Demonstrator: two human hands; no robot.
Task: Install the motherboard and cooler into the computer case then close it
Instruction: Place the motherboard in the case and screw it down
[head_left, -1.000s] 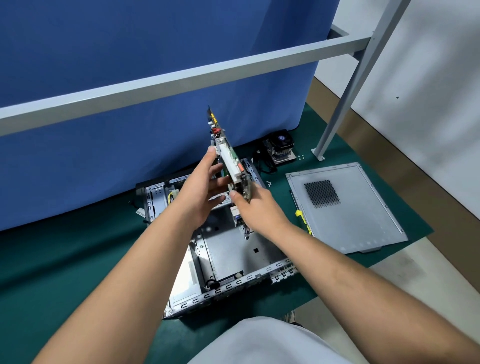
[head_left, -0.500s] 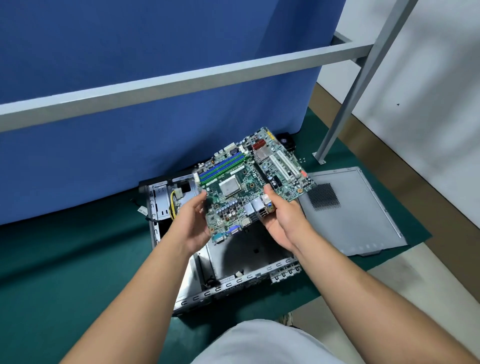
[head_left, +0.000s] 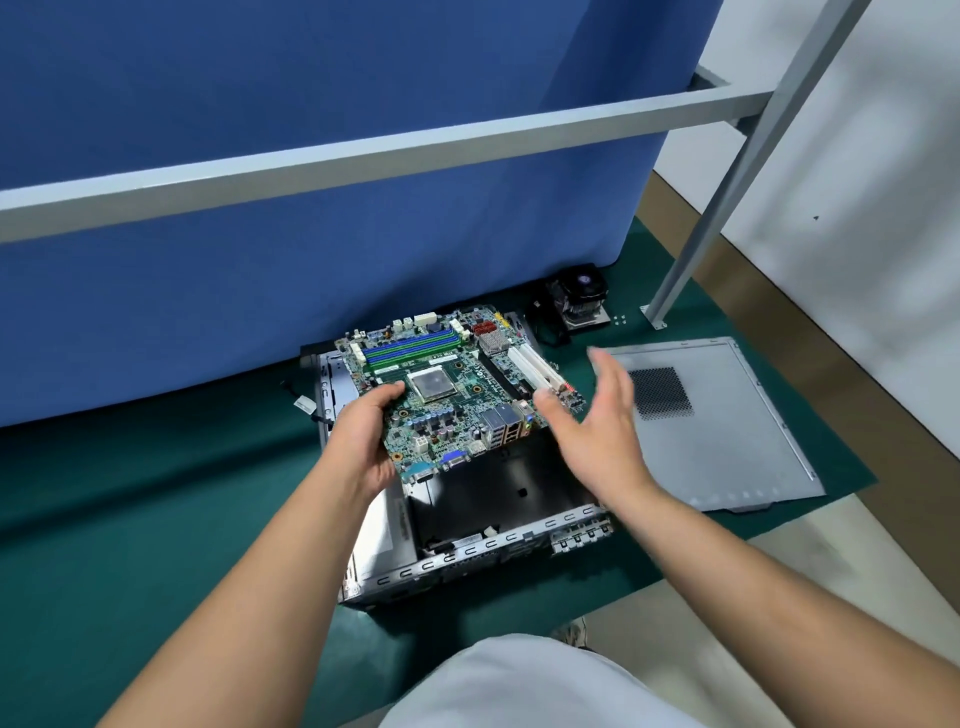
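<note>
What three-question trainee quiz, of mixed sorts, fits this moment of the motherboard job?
1. True or false: the right hand grips the motherboard.
2. Which hand holds the board? A. the left hand B. the right hand C. both
3. Fill in: the cooler sits on the green mat, behind the loose side ____.

Key: 1. false, it is open beside the board. 2. A. 3. panel; the case lies open.

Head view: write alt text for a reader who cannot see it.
A left hand grips a green motherboard above an open computer case on a green mat, the right hand open beside it. A cooler and side panel lie nearby.
</note>
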